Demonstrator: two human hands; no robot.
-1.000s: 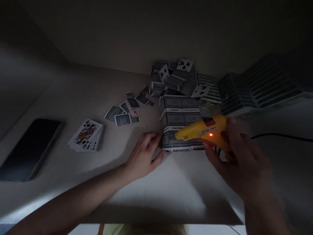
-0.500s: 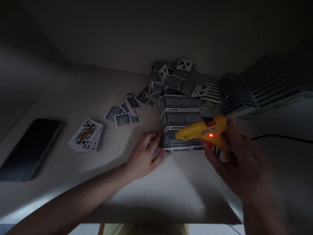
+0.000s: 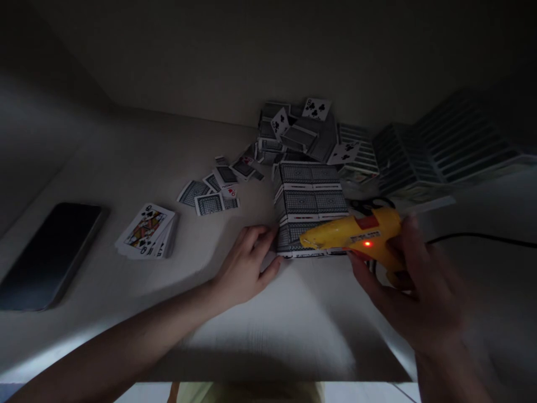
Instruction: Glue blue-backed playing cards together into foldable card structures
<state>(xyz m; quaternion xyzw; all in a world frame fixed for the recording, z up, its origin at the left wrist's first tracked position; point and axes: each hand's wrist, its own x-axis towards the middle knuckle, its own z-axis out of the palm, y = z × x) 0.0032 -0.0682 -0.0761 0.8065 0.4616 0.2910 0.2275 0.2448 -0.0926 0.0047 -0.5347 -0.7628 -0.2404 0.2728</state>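
Note:
A box-shaped stack built of playing cards (image 3: 309, 198), their patterned backs outward, stands on the table in front of me. My left hand (image 3: 248, 263) rests at its lower left corner, fingers apart, with the fingertips against the side and the thumb by the front edge. In my right hand (image 3: 423, 285) is a yellow hot glue gun (image 3: 361, 232), its red light glowing. The gun's nozzle is over the front row of cards at the stack's near end; whether it touches them I cannot tell.
Loose cards and cut pieces (image 3: 218, 187) lie left of the stack. A heap of cards (image 3: 297, 134) sits behind it. Folded-card structures (image 3: 453, 145) stand at right, with black scissors handles (image 3: 373, 204) nearby. A deck (image 3: 146, 230), a phone (image 3: 52, 254) and the gun's black cord (image 3: 474, 236) are also there.
The glue gun has tilted and its body has shifted slightly right and toward me, uncovering the black scissors handles. My left hand and the stack stay almost where they were.

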